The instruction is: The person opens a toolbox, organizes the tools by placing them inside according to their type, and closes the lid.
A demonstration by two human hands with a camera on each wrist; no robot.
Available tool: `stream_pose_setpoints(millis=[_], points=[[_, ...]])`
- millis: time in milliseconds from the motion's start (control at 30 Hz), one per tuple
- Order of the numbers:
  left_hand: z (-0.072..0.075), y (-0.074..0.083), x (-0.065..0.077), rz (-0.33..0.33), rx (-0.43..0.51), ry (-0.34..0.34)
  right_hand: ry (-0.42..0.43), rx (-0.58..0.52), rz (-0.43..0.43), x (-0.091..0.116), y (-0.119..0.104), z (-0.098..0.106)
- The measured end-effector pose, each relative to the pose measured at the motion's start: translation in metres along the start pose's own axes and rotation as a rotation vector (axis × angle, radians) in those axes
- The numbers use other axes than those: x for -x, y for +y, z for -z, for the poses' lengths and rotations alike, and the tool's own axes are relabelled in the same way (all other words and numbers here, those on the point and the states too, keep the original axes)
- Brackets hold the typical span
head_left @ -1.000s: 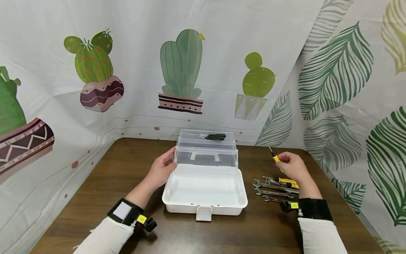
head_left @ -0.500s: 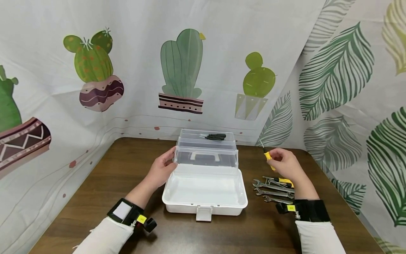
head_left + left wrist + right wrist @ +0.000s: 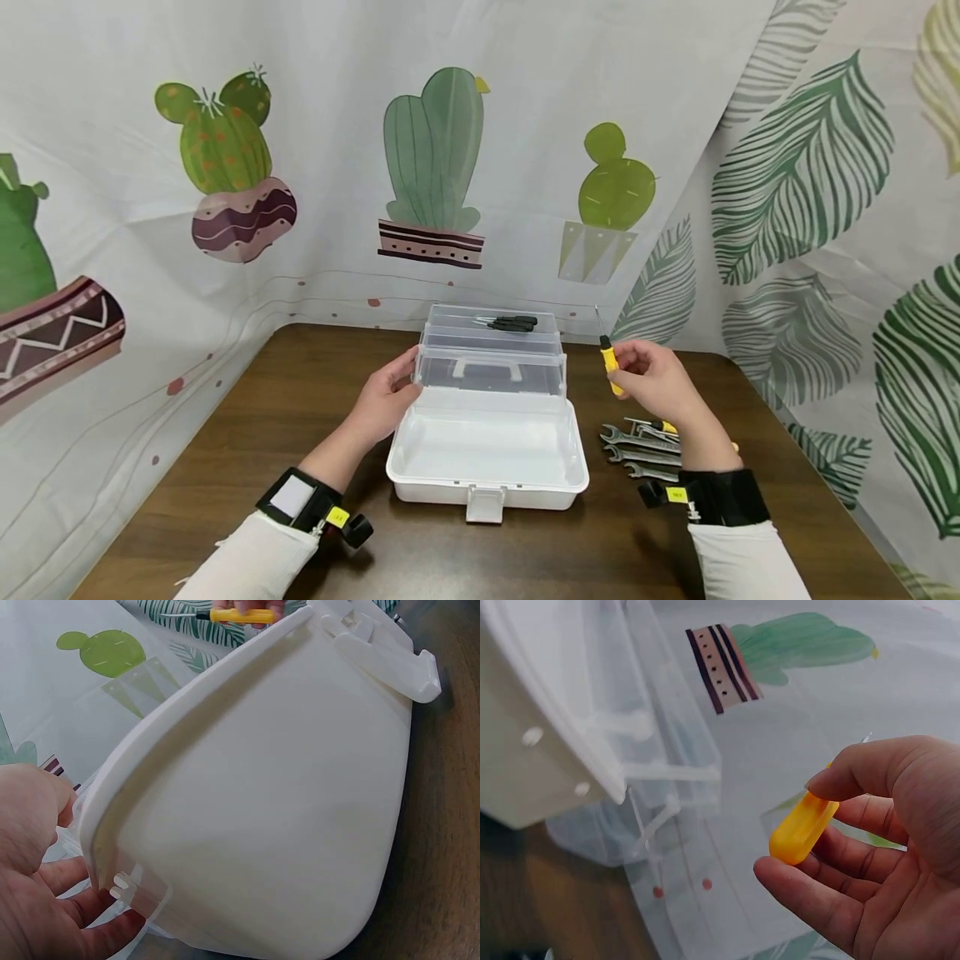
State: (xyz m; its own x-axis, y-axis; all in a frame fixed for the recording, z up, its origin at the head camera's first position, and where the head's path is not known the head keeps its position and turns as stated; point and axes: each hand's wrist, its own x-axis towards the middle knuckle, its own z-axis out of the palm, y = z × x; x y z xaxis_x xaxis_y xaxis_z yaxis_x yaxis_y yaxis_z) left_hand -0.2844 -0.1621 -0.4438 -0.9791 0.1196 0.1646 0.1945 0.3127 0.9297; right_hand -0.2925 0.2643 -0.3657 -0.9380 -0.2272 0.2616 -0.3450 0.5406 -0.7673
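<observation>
A white toolbox (image 3: 517, 496) stands on the table with its lid and clear trays (image 3: 431, 371) folded back. My left hand (image 3: 385, 402) holds the left side of the clear part near the hinge, thumb in front and fingers behind. In the left wrist view its fingers (image 3: 64, 876) curl around the box's back corner. Between thumb and fingers my right hand (image 3: 660, 385) pinches a yellow-handled screwdriver (image 3: 611, 368), its shaft pointing up. It hangs in the air to the right of the trays. The right wrist view shows the handle's butt end (image 3: 799, 832).
Several black-handled tools (image 3: 512, 323) lie in the top tray. Right of the box are several wrenches (image 3: 637, 456) and another yellow-handled tool (image 3: 664, 427), partly hidden by my right forearm. Printed cloth (image 3: 315, 167) hangs behind the wooden table (image 3: 300, 375).
My right hand has moved left with the screwdriver, from above the wrenches toward the toolbox, and the shaft has turned more upright. My left hand stays in place.
</observation>
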Motion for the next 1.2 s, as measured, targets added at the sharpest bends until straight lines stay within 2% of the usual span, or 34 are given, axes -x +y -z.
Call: stream_pose_setpoints(millis=[267, 433, 600, 733, 967, 1200], points=[[-0.003, 0.002, 0.001, -0.011, 0.018, -0.003, -0.033, 0.022, 0.058, -0.031, -0.022, 0.0], [-0.004, 0.007, 0.003, 0.006, 0.007, -0.009, -0.072, 0.158, 0.152, -0.054, -0.05, -0.001], [-0.005, 0.016, 0.006, 0.03, 0.0, -0.023, -0.148, 0.27, 0.216, -0.073, -0.08, -0.003], [-0.005, 0.013, 0.005, 0.015, 0.004, -0.018, -0.21, 0.338, 0.247, -0.089, -0.097, -0.009], [-0.002, -0.002, 0.002, -0.024, 0.019, -0.003, -0.355, 0.469, 0.251, -0.118, -0.107, -0.032], [-0.001, -0.003, -0.001, -0.027, 0.008, -0.001, -0.452, 0.622, 0.272, -0.138, -0.098, -0.064]])
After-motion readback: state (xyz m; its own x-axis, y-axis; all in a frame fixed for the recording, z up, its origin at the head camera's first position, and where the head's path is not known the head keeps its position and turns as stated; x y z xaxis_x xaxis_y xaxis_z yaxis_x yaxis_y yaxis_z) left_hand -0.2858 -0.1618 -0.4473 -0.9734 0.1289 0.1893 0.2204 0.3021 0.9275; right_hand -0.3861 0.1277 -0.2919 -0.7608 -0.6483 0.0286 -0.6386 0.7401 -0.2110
